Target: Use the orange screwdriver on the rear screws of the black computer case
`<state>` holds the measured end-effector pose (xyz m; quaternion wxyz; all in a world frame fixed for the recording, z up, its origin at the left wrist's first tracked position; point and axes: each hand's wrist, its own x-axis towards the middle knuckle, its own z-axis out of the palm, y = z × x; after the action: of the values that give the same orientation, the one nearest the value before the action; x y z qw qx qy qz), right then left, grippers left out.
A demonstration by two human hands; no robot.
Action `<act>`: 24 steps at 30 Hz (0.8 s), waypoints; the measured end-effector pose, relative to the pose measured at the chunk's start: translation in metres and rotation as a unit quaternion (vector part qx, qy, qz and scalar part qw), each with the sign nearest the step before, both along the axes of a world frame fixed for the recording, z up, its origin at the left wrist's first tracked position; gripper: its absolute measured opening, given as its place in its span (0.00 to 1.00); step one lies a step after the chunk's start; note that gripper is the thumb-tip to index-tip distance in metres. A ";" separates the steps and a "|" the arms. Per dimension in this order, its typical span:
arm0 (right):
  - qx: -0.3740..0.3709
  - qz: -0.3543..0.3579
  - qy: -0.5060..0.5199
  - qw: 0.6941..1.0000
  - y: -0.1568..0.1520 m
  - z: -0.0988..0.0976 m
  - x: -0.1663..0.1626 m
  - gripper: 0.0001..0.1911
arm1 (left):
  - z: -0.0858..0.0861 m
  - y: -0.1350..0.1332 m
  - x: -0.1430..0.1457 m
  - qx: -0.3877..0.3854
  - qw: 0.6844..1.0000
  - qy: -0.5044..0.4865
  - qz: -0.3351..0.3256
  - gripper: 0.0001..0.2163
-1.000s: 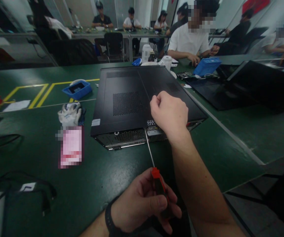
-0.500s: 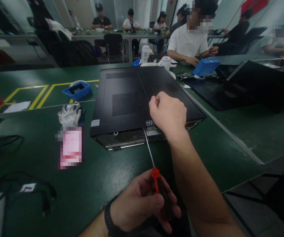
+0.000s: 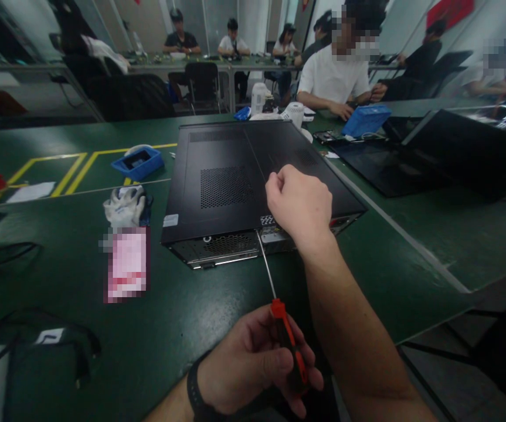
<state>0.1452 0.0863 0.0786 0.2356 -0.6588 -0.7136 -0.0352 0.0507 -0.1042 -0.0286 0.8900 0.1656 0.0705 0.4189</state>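
Observation:
My left hand (image 3: 253, 363), with a dark band at the wrist, is closed around the red and black handle of a screwdriver (image 3: 291, 346). Its thin metal shaft points up and away, the tip meeting the rear edge of a black computer case (image 3: 224, 146) near a slot. The case lies flat on its side, vented panel up and the perforated back panel facing me. My right hand (image 3: 303, 202) is curled into a fist and rests on the case's top panel near that edge; I see nothing in it. Where the tip touches is too small to make out.
Left of the case lie gloves (image 3: 126, 205), a pink packet (image 3: 127, 264), a blue bin (image 3: 141, 163) and black cables (image 3: 59, 328). A black panel (image 3: 380, 167) lies to the right. Across the table a person in white (image 3: 334, 76) works at a blue box (image 3: 367, 120).
The screwdriver handle has turned in my left hand: its red stripe now shows further along the right side. My right hand and the case have stayed put.

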 end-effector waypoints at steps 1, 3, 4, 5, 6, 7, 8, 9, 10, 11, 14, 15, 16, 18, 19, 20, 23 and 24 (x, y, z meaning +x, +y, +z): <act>-0.001 0.000 -0.001 1.000 0.000 0.000 0.000 0.20 | -0.002 0.000 0.001 0.002 1.000 0.002 0.006 0.11; -0.002 -0.002 -0.002 1.000 0.000 0.000 0.000 0.19 | -0.005 -0.001 0.002 0.008 1.000 0.004 0.015 0.10; -0.002 -0.002 -0.002 1.000 0.000 0.000 0.000 0.19 | -0.006 -0.001 0.003 0.010 1.000 0.006 0.018 0.10; -0.001 -0.003 -0.001 1.000 0.000 0.000 0.000 0.19 | -0.005 -0.001 0.003 0.011 1.000 0.007 0.021 0.10; -0.002 -0.003 0.000 1.000 0.000 0.001 0.000 0.19 | -0.003 -0.001 0.003 0.010 1.000 0.009 0.017 0.10; -0.003 -0.003 0.000 1.000 -0.001 0.001 0.000 0.19 | -0.001 0.000 0.002 0.006 1.000 0.008 0.015 0.11; -0.005 -0.003 0.001 1.000 -0.001 0.001 0.000 0.19 | 0.001 0.000 0.001 0.000 1.000 0.008 0.013 0.12; -0.007 -0.003 0.001 1.000 -0.001 0.001 0.000 0.19 | 0.003 0.000 0.001 -0.006 1.000 0.008 0.008 0.13; -0.008 -0.004 0.002 1.000 -0.001 0.001 0.000 0.19 | 0.004 0.000 0.000 -0.010 1.000 0.007 0.003 0.14; -0.009 -0.004 0.002 1.000 -0.001 0.001 0.000 0.19 | 0.005 0.001 -0.001 -0.014 1.000 0.007 -0.002 0.15; -0.004 -0.001 0.001 1.000 -0.001 0.000 0.000 0.20 | 0.004 0.000 -0.002 -0.014 1.000 0.007 -0.005 0.14; -0.002 -0.001 0.001 1.000 -0.001 0.000 0.000 0.20 | 0.003 0.000 -0.001 -0.010 1.000 0.009 -0.001 0.13; 0.000 -0.002 0.001 1.000 -0.001 0.000 0.000 0.20 | 0.001 0.000 0.000 -0.007 1.000 0.011 0.004 0.12; 0.005 -0.003 0.001 1.000 -0.001 0.000 0.000 0.20 | -0.002 -0.001 0.001 -0.002 1.000 0.013 0.020 0.11; 0.005 -0.004 0.001 1.000 -0.001 0.000 0.000 0.20 | -0.003 -0.001 0.002 0.001 1.000 0.012 0.027 0.11; 0.005 -0.004 0.002 1.000 -0.001 0.000 0.000 0.20 | -0.004 -0.001 0.003 0.004 0.999 0.010 0.031 0.11; -0.001 -0.003 0.005 1.000 -0.002 0.001 0.000 0.20 | -0.004 -0.001 0.003 0.007 1.000 0.002 0.026 0.10; -0.002 -0.004 0.005 1.000 -0.002 0.002 0.000 0.20 | -0.003 -0.001 0.003 0.004 1.000 0.001 0.020 0.10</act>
<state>0.1451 0.0844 0.0802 0.2376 -0.6624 -0.7098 -0.0315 0.0534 -0.1056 -0.0319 0.8809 0.1679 0.0728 0.4365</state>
